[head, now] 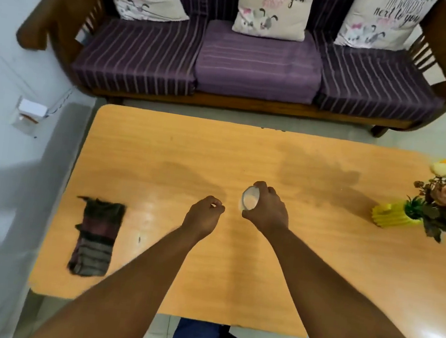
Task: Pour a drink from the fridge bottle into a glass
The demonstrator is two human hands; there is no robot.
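Observation:
A clear glass with a pale, whitish inside stands near the middle of the wooden table. My right hand is wrapped around the glass from the right side. Just to the left of it, my left hand hovers over the table with its fingers curled shut and nothing visible in it. No bottle is in view.
A folded dark striped cloth lies at the table's left. A yellow vase of flowers stands at the right edge. Beyond the table is a purple-cushioned wooden sofa. A wall runs along the left.

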